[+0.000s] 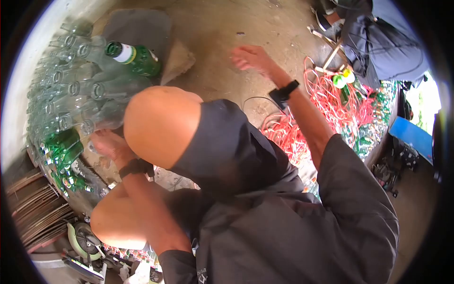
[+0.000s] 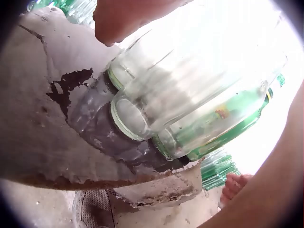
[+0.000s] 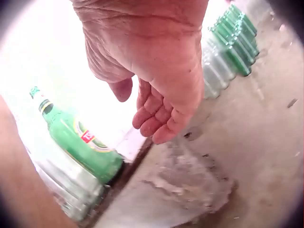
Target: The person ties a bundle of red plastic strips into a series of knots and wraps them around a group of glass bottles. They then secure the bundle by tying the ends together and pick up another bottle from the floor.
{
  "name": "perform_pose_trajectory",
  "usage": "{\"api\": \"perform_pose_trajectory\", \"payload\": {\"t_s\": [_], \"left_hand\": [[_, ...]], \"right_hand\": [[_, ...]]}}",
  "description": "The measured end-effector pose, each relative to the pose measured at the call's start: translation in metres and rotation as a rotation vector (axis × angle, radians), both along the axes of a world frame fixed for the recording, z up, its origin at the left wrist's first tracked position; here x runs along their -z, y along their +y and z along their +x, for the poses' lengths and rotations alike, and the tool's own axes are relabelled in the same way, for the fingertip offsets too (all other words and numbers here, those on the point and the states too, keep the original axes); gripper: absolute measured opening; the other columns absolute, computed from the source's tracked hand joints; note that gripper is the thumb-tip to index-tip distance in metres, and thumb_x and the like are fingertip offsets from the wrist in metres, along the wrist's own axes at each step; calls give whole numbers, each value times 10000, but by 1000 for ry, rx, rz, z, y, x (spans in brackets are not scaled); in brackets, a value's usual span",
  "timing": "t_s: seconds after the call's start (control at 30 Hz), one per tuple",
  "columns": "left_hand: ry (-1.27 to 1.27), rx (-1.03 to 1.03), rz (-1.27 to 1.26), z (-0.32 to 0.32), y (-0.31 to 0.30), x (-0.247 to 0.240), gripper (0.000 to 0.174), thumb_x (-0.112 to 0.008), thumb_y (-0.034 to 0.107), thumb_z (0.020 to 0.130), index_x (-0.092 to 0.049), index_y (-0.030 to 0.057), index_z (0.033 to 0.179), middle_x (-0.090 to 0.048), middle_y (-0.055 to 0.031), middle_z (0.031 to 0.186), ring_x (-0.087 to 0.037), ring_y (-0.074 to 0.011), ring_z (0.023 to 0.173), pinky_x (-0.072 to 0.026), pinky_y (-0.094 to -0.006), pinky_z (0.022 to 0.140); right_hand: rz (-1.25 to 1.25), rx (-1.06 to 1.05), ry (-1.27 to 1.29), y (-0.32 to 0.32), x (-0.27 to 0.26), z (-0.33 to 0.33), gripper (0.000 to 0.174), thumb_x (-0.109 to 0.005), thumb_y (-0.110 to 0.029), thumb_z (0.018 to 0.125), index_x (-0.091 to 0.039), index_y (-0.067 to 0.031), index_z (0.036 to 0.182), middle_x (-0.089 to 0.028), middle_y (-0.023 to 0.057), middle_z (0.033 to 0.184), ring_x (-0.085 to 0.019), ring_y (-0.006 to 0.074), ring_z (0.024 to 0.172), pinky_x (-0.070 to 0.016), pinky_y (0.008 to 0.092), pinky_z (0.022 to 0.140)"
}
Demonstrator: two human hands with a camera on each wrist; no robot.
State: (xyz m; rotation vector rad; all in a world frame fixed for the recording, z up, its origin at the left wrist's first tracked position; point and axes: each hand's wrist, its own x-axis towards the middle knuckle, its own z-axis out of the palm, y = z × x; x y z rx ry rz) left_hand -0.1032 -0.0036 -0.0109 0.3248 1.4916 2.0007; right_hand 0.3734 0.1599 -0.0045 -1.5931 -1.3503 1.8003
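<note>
My left hand (image 1: 109, 144) is beside the lower end of a cluster of clear glass bottles (image 1: 116, 85), near a bottle mouth. In the left wrist view, part of that hand (image 2: 123, 19) shows at the top, close to the clear bottles (image 2: 137, 114) on a worn grey board (image 2: 52, 137). Its fingertips are out of sight there, and I cannot tell whether it grips a bottle. A labelled green bottle (image 1: 137, 59) stands at the cluster's upper end. Out over the floor, my right hand (image 1: 254, 59) holds nothing, with fingers (image 3: 156, 111) loosely bent.
More green bottles (image 1: 66, 146) are at the lower left. Pink strapping (image 1: 326, 99) lies tangled to the right. Another person (image 1: 392, 47) is at the upper right, near a wooden frame (image 1: 328, 57). A grey wall (image 1: 21, 85) borders the bottles.
</note>
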Motion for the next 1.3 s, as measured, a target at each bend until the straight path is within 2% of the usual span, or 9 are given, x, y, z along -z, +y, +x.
{"api": "perform_pose_trajectory", "payload": {"t_s": [0.37,0.43,0.63,0.73,0.8,0.93,1.13,1.2,1.3], "left_hand": [[95,-328,-360,25,-15,-48,181,-628,110,903,-617,-52,984,-628,-99,947,-615,-218,854,-524,-335,739],[89,-316,-353,29,-17,-51,155,-625,106,903,-616,-42,948,-625,-89,916,-613,-218,823,-529,-343,710],[195,-261,-437,18,-37,-30,192,-569,161,933,-692,18,896,-688,-91,898,-652,-203,743,-527,-318,635],[22,-131,-398,-53,-72,39,168,-595,168,930,-707,42,926,-712,-80,932,-674,-192,771,-525,-289,649],[688,248,-392,-93,-94,77,227,-551,190,967,-595,-32,990,-645,-146,925,-655,-267,827,-548,-394,691],[1038,209,-382,-74,-99,66,259,-518,198,975,-623,-36,938,-657,-158,925,-662,-272,833,-550,-388,688],[18,25,-222,11,-78,-5,208,-557,153,951,-666,-22,927,-677,-145,961,-674,-267,882,-560,-357,728],[1023,80,-535,14,-86,3,158,-596,116,921,-678,-13,959,-681,-132,966,-683,-259,866,-571,-354,739],[1040,98,-408,32,-87,-5,144,-601,74,909,-675,-24,983,-684,-114,971,-685,-237,875,-577,-338,744]], "right_hand": [[-270,133,-561,-139,64,241,241,-666,-150,899,-688,-73,1126,-681,72,900,-651,163,757,-565,335,587],[-102,-9,-621,-156,104,260,265,-656,-122,848,-718,-75,1102,-713,107,1061,-702,249,866,-617,375,711],[453,-686,-955,-182,203,265,243,-603,-162,866,-735,-106,1062,-682,70,1192,-494,319,1283,-384,462,1090],[5,-454,-1043,-173,150,208,447,-514,-128,875,-603,-158,1312,-481,67,1446,-382,335,1400,-370,522,1120],[-239,-413,-1088,-165,111,177,565,-492,-87,868,-484,-182,1424,-372,61,1535,-342,343,1436,-382,560,1121],[-274,-423,-1136,-168,119,171,514,-508,-87,866,-521,-142,1377,-366,68,1538,-352,351,1430,-397,549,1114],[-141,-425,-1119,-182,174,210,495,-575,-90,833,-540,-75,1326,-439,158,1461,-442,399,1360,-446,501,1080],[-45,-538,-1045,-187,201,227,383,-596,-127,818,-595,7,1177,-553,254,1276,-504,423,1268,-481,485,1011],[47,-479,-1059,-192,187,222,317,-614,-143,812,-628,16,1087,-599,264,1176,-555,442,1186,-502,494,961]]}}
